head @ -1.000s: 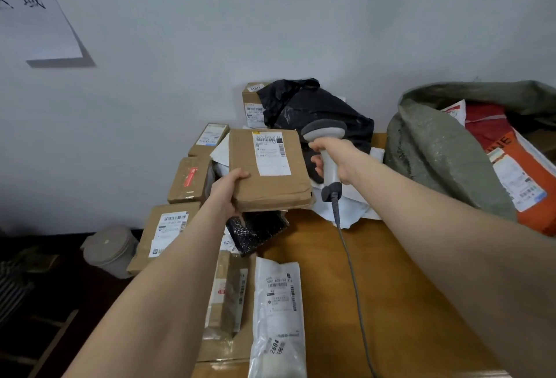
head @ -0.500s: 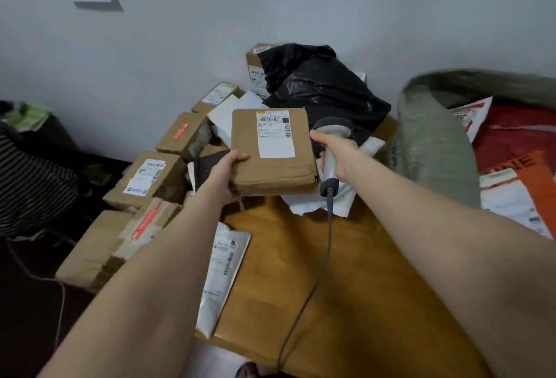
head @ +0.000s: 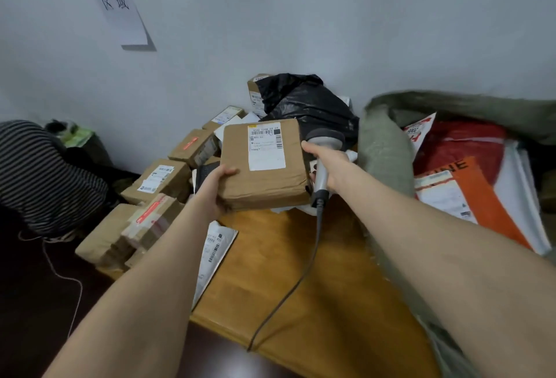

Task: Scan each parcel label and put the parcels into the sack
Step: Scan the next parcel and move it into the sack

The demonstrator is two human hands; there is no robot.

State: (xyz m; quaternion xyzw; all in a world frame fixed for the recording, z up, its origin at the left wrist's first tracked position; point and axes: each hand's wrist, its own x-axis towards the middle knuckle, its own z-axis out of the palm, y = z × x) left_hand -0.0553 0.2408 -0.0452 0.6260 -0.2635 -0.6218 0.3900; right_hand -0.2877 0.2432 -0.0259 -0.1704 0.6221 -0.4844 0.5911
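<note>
Parcel (head: 264, 167), flat and brown, is held at centre frame over the far end of the table (head: 301, 287). It is gripped at its lower left corner by the left hand (head: 215, 188), thumb on top. Its label (head: 266, 146) is turned upward. At its right edge the scanner (head: 326, 140) is gripped by the right hand (head: 331, 167), fingers wrapped round the handle. Whether the label has been read cannot be told. At right, the green sack (head: 388, 149) lies open, with mailers (head: 469, 185) already inside. Much is judged left: boxes (head: 162, 179) are piled at centre left, a black bag (head: 307, 104) behind them, a white mailer (head: 215, 245) on the table.
</note>
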